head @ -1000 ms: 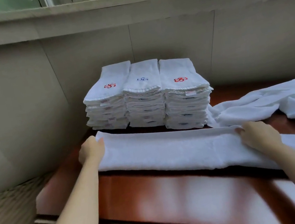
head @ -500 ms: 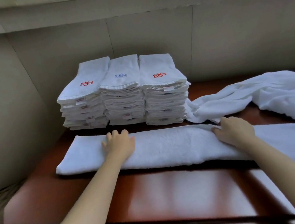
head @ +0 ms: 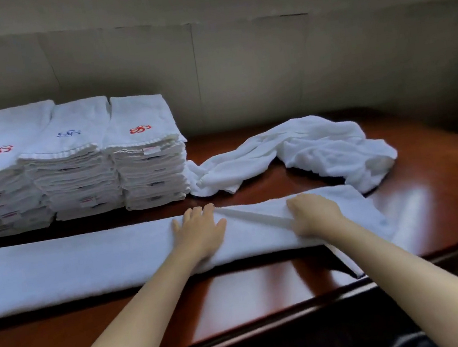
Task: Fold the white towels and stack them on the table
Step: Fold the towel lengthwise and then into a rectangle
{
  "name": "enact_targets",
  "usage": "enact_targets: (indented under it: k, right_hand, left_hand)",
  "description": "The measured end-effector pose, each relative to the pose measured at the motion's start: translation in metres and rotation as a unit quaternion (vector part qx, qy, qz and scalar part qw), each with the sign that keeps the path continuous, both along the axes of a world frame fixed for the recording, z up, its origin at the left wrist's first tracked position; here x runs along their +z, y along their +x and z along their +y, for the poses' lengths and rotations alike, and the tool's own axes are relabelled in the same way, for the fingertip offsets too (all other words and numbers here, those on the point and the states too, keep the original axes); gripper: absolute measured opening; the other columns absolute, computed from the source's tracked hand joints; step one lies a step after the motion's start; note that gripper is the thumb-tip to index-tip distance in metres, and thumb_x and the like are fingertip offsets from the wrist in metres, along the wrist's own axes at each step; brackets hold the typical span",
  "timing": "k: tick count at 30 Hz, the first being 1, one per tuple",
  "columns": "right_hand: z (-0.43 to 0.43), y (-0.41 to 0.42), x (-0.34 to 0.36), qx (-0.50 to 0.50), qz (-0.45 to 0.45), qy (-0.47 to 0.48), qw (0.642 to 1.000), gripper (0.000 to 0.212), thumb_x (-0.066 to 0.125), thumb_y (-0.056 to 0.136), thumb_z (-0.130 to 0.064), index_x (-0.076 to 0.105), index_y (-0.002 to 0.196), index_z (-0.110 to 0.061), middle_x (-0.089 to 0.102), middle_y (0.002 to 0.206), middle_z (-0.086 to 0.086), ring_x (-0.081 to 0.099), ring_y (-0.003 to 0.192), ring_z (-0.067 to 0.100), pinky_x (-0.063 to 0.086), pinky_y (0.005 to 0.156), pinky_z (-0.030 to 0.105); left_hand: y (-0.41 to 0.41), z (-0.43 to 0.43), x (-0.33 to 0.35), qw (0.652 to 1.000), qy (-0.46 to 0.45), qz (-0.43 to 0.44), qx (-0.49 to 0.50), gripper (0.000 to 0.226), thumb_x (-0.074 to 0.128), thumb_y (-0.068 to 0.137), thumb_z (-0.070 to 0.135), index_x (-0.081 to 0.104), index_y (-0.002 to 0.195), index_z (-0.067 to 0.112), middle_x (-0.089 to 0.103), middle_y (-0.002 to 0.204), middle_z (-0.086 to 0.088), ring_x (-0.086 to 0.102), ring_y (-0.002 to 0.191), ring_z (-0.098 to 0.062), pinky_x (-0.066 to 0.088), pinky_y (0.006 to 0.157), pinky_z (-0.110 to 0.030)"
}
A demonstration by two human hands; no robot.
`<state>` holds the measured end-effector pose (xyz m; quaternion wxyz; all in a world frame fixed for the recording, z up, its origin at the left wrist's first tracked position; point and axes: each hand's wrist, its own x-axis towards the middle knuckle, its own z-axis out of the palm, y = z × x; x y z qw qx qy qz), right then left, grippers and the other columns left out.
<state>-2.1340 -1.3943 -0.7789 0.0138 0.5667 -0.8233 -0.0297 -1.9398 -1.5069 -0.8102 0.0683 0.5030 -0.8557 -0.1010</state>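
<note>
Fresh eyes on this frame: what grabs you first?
Three stacks of folded towels sit back left on the table. A long towel lies across the front, left hand flat on it, right hand gripping its fold. A crumpled towel lies back right.

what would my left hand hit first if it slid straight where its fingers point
The left hand would cross a bare strip of table, then likely meet the near end of the crumpled towel, beside the right-hand folded stack; which comes first is unclear.
</note>
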Motion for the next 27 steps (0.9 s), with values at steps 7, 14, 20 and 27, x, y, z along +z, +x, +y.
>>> enact_targets:
  k: [7,14,20,27]
  right_hand:
    - [0.034,-0.051,0.042,-0.046,-0.169,0.148,0.973,0.023,0.041,0.074,0.003,0.046,0.065,-0.017,0.048,0.065,0.001,0.047,0.056,0.016,0.035,0.043,0.017]
    - [0.051,-0.102,0.036,-0.277,-0.074,0.102,0.953,0.04,0.06,0.085,-0.02,0.051,0.122,-0.007,0.058,0.073,0.001,0.06,0.073,0.023,0.047,0.064,0.027]
    - [0.047,-0.1,0.025,-0.334,-0.122,0.047,0.934,0.054,0.051,0.078,-0.007,0.046,0.131,-0.011,0.049,0.075,0.004,0.055,0.084,0.027,0.041,0.059,0.025]
    - [0.045,-0.081,0.018,-0.334,-0.008,-0.022,0.942,0.055,0.052,0.089,-0.016,0.032,0.141,-0.014,0.046,0.132,0.013,0.046,0.12,0.031,0.042,0.079,0.033]
  left_hand:
    - [0.008,-0.005,-0.005,0.997,0.007,-0.015,-0.075,0.06,0.033,0.097,0.053,0.017,0.15,0.03,0.021,0.155,0.007,0.013,0.144,-0.013,0.007,0.117,-0.044]
    - [0.021,0.003,0.003,0.992,0.006,-0.029,-0.126,0.06,0.033,0.098,0.052,0.014,0.151,0.032,0.017,0.157,0.01,0.01,0.145,-0.009,0.005,0.118,-0.038]
    - [0.017,0.005,0.004,0.991,0.002,-0.061,-0.118,0.062,0.029,0.098,0.053,0.007,0.152,0.032,0.011,0.159,0.007,0.006,0.146,-0.011,0.003,0.118,-0.037]
    - [0.014,0.008,0.002,0.989,0.022,-0.1,-0.11,0.063,0.02,0.099,0.054,-0.003,0.152,0.029,-0.007,0.161,0.003,-0.008,0.147,-0.013,-0.004,0.118,-0.043]
